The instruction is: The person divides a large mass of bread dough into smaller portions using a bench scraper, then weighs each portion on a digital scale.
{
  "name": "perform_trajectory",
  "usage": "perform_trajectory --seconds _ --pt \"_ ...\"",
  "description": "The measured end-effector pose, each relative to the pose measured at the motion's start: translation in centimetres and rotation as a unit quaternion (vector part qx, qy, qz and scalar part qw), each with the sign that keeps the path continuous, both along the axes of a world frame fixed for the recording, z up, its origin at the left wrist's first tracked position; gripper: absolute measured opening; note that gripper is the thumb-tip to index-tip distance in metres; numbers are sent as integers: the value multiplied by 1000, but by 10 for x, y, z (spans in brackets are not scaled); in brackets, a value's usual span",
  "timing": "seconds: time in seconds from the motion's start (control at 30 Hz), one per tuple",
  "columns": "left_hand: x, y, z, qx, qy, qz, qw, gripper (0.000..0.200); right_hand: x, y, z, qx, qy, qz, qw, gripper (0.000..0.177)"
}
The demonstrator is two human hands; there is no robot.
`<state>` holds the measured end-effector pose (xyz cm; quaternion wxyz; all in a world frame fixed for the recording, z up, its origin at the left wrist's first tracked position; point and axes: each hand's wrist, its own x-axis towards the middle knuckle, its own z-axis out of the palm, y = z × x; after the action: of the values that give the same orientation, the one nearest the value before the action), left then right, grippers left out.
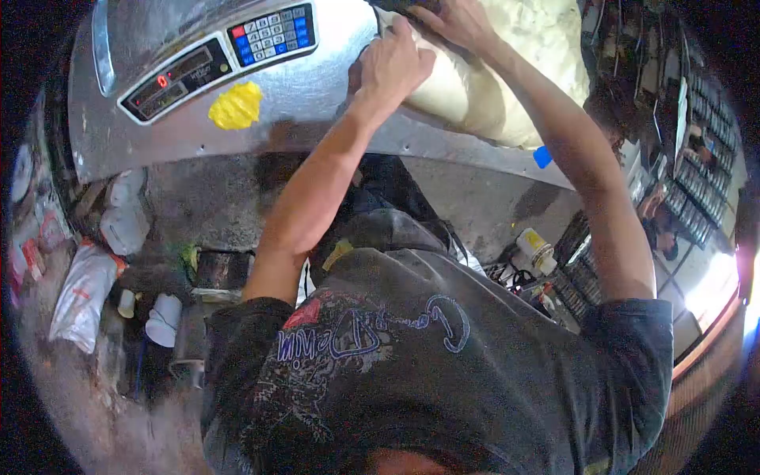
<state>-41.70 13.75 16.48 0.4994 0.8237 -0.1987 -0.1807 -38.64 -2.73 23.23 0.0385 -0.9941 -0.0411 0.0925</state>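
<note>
A large mass of pale dough [546, 47] lies at the upper right of the metal worktable, with a smooth thick roll [451, 93] along its near side. My left hand [393, 67] is at the roll's left end, its fingers curled down against the dough. Just right of it, my right hand [459, 25] is bent over the dough's far edge, its fingers closed on it and partly cut off by the frame. What lies under the fingertips is hidden. To the left stands a digital scale's keypad [271, 33] and its red-lit display [176, 79].
A yellow lump [235, 106] sits on the metal table [309, 131] near its front edge. A blue object [542, 156] sticks out at the edge by the dough. White buckets [164, 319] and a sack [87, 293] stand on the floor. Dark racks [701, 158] line the right.
</note>
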Motion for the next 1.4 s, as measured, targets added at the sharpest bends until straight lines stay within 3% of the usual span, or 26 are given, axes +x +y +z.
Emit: perform_trajectory --seconds 0.07,0.17,0.23,0.3,0.37,0.43,0.47,0.5,0.57,0.6,0.63,0.67,0.7,0.77,0.87,0.93,1.07,1.17,1.23,1.33,1.4 --pt "-20 7 19 27 12 -14 999 54 6 4 6 25 38 29 999 57" --pt "-80 26 25 -58 -6 33 998 50 6 11 3 70 85 117 987 66" --pt "-131 47 28 -105 27 90 990 53 -3 11 -35 60 -6 174 983 35" --pt "-182 73 7 -98 80 99 987 59 -18 39 -28 107 143 221 959 40" --pt "-218 96 -7 -263 134 148 944 59 -47 83 -1 95 179 322 925 36" --pt "-221 120 23 -238 220 233 917 59 -70 91 -15 28 130 344 930 31" --pt "-221 125 -9 -101 44 263 959 58 -79 81 -26 83 50 338 936 28" --pt "-209 121 18 -119 80 288 947 58 -88 70 -14 134 -13 322 937 24" --pt "-177 112 33 41 -80 165 982 59 -111 48 12 228 -66 78 968 29" --pt "-161 97 31 22 -96 116 988 62 -117 38 19 292 -204 -34 934 38" --pt "-141 78 29 1 -113 67 991 66 -121 35 45 425 -265 -138 854 48" --pt "-125 61 33 26 -153 14 988 72 -130 28 76 445 -285 -228 818 49" --pt "-111 45 37 50 -192 -41 979 78 -138 4 81 454 -295 -240 806 53" --pt "-89 16 16 130 -167 -168 963 88 -172 -20 113 375 -297 -232 847 50" --pt "-45 -10 7 123 -37 -317 940 96 -217 -41 100 254 -203 -258 910 53" --pt "-32 -2 29 100 80 -355 926 100 -235 -22 77 195 -174 -272 926 47" --pt "-38 32 9 44 137 -279 949 103 -223 39 34 105 -156 -292 938 31" --pt "-59 62 24 -5 179 -234 956 83 -206 61 9 81 -121 -270 952 30" --pt "-65 72 18 14 99 -223 970 77 -195 65 -17 56 -109 -269 955 33" --pt "-63 90 16 -53 134 -201 969 70 -175 58 -41 52 -117 -285 950 41" --pt "-54 116 42 -73 107 -195 972 64 -167 55 -40 91 -117 -319 936 49"
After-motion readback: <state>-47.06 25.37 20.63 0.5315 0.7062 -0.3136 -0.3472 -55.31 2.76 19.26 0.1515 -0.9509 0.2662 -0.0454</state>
